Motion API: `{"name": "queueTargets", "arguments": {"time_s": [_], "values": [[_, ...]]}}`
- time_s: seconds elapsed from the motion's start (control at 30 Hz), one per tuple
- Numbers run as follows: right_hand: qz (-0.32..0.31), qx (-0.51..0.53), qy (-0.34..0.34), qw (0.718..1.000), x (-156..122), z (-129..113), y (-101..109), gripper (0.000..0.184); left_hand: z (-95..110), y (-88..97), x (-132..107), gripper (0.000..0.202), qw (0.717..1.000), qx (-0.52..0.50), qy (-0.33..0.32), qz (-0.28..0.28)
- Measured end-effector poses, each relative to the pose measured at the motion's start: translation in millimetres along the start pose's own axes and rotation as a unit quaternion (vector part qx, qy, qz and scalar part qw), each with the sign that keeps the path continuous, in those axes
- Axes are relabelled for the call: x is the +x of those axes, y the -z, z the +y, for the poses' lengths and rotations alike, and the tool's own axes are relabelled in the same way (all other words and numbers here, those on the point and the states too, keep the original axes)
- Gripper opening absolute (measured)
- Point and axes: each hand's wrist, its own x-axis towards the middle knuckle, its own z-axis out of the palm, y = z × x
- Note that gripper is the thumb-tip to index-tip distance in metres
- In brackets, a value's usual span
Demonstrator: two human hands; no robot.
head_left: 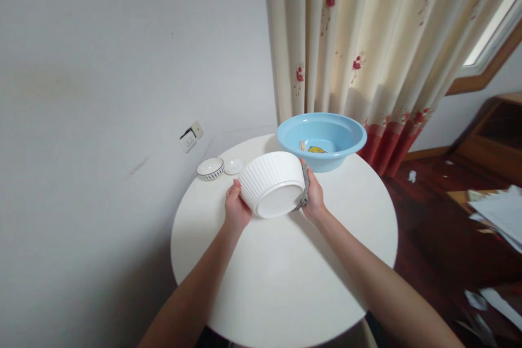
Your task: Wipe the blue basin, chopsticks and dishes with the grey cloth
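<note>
A white ribbed bowl (272, 182) is held tilted over the round white table (285, 277), its underside facing me. My left hand (236, 207) grips its left side, fingers curled round the rim. My right hand (313, 196) is on its right side, closed on a grey cloth (305, 190) pressed against the bowl's wall.
A light blue basin (322, 138) stands at the table's far edge with a yellow item and chopstick ends inside. A small patterned bowl (211, 168) and a small white dish (234, 166) sit far left. Curtain behind, wall left, dark wooden floor with papers right.
</note>
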Motion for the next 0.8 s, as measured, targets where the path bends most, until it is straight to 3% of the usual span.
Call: {"name": "queueTargets", "arguments": {"time_s": [0.13,0.27,0.37,0.5,0.63,0.8], "values": [[0.008,-0.071,0.075,0.995,-10,-1,-3,0.055,-1,-6.6,-1,0.039,0.999,-0.037,0.008,0.021],[-0.032,-0.176,0.182,0.967,-26,-7,-8,0.057,1,-12.9,-3,0.035,0.997,-0.067,0.021,0.037],[-0.071,-0.276,0.268,0.920,-38,-11,-10,0.059,4,-13.5,-2,0.037,0.996,-0.079,0.032,0.041],[-0.118,-0.410,0.366,0.827,-45,-11,-12,0.064,7,-11.0,-1,0.042,0.996,-0.084,0.041,0.017],[-0.147,-0.482,0.397,0.767,-43,-7,-12,0.070,9,-11.5,-2,0.043,0.996,-0.087,0.028,0.002],[-0.167,-0.475,0.404,0.764,-36,0,-8,0.066,11,-13.6,-2,0.034,0.991,-0.112,0.027,0.062]]}}
